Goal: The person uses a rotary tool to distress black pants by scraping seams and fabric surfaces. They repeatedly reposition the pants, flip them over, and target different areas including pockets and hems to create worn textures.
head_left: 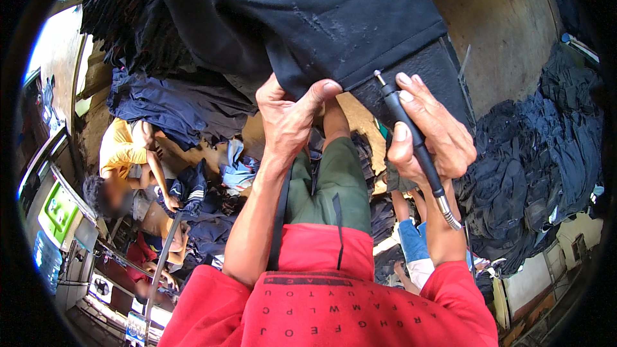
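A dark denim garment (308,19) hangs over a black board (424,83) in front of me. My left hand (289,119) pinches the garment's lower edge between thumb and fingers. My right hand (430,132) holds a black pen-shaped rotary tool (411,135) like a pencil. Its small tip touches the fabric at the hem corner. A metal-sheathed cable runs from the tool's lower end past my wrist. My red sleeves and green shorts fill the lower middle.
Heaps of dark blue jeans (546,154) lie at the right, and more (167,99) at the upper left. A person in a yellow shirt (125,151) sits at the left handling cloth. Another person's legs (411,238) show below my right wrist.
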A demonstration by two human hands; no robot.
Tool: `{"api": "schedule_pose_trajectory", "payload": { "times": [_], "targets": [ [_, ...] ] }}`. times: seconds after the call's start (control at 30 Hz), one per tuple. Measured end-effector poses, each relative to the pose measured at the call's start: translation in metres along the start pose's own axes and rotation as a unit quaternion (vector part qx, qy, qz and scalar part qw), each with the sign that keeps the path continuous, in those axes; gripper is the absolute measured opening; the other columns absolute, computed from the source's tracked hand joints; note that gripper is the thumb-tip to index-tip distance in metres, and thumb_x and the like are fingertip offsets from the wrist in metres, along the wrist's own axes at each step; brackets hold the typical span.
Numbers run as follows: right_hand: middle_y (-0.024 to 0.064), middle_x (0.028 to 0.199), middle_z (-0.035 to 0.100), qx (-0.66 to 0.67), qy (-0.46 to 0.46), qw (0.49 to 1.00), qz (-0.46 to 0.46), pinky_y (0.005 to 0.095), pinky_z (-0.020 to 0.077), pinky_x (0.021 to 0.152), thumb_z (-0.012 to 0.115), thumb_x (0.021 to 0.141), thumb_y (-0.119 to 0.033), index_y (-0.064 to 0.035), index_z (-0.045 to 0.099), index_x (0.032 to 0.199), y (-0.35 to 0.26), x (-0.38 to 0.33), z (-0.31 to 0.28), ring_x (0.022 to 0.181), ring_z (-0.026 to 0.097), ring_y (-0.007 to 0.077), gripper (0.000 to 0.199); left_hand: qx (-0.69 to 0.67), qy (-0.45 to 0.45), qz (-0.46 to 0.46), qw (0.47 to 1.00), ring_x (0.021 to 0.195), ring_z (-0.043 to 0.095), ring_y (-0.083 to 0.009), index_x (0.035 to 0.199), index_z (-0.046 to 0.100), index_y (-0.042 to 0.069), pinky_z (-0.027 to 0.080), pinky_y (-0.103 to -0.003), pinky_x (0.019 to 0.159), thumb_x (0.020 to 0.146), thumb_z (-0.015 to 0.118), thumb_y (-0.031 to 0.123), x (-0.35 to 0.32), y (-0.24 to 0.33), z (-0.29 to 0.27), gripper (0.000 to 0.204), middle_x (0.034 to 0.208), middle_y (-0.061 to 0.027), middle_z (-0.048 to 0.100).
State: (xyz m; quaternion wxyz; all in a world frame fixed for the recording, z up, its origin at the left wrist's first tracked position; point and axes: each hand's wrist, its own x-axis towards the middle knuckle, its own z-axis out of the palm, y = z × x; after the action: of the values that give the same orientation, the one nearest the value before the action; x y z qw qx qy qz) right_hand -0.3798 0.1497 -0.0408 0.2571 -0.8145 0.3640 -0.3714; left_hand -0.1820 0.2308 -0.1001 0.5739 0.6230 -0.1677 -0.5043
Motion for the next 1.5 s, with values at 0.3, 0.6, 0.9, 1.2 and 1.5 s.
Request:
{"api": "schedule_pose_trajectory", "payload": {
  "times": [0.3, 0.6, 0.9, 1.2, 1.5],
  "targets": [
    [0.0330, 0.115, 0.078, 0.009, -0.017, 0.998, 0.060, 0.0531, 0.0583, 0.110, 0.065, 0.095, -0.002, 0.0147, 0.074, 0.121, 0.002, 0.007, -0.020, 0.115, 0.078, 0.0431, 0.032, -0.057, -0.001, -0.012, 0.998, 0.065, 0.060, -0.0024, 0.102, 0.079, 0.001, 0.045, -0.022, 0.058, 0.090, 0.091, 0.003, 0.008, -0.019, 0.002, 0.017, 0.081, 0.0029, 0.075],
    [0.0227, 0.099, 0.081, 0.043, -0.021, 0.999, -0.005, 0.0516, 0.0664, 0.099, 0.075, 0.086, -0.005, 0.0071, 0.081, 0.107, 0.011, 0.006, -0.010, 0.104, 0.082, 0.0396, 0.025, -0.106, -0.010, -0.003, 0.994, 0.084, 0.067, -0.0069, 0.113, 0.081, 0.000, 0.054, -0.025, 0.077, 0.092, 0.086, 0.000, 0.009, -0.042, 0.000, 0.022, 0.101, -0.0004, 0.080],
    [0.0226, 0.100, 0.081, 0.035, -0.029, 0.999, -0.001, 0.0508, 0.0664, 0.099, 0.076, 0.084, -0.004, 0.0073, 0.081, 0.109, 0.012, 0.008, -0.014, 0.104, 0.082, 0.0401, 0.028, -0.122, -0.023, 0.002, 0.992, 0.080, 0.066, -0.0064, 0.110, 0.082, 0.002, 0.050, -0.025, 0.073, 0.092, 0.091, 0.008, 0.010, -0.043, 0.000, 0.021, 0.095, 0.0023, 0.079],
    [0.0275, 0.105, 0.081, 0.017, -0.010, 1.000, 0.015, 0.0503, 0.0661, 0.099, 0.074, 0.081, 0.000, 0.0075, 0.080, 0.111, 0.014, 0.005, -0.015, 0.104, 0.082, 0.0411, 0.031, -0.153, -0.029, 0.014, 0.988, 0.094, 0.073, -0.0122, 0.114, 0.082, -0.001, 0.058, -0.029, 0.088, 0.094, 0.085, -0.002, 0.010, -0.046, 0.002, 0.020, 0.109, -0.0052, 0.082],
    [0.0270, 0.103, 0.081, -0.002, 0.012, 0.999, 0.031, 0.0507, 0.0660, 0.099, 0.072, 0.080, 0.000, 0.0082, 0.080, 0.112, 0.017, 0.004, -0.015, 0.103, 0.082, 0.0409, 0.034, -0.183, -0.041, 0.011, 0.982, 0.094, 0.075, -0.0139, 0.113, 0.080, -0.003, 0.060, -0.030, 0.087, 0.095, 0.080, -0.007, 0.012, -0.048, 0.000, 0.019, 0.109, -0.0063, 0.082]
  ]
}}
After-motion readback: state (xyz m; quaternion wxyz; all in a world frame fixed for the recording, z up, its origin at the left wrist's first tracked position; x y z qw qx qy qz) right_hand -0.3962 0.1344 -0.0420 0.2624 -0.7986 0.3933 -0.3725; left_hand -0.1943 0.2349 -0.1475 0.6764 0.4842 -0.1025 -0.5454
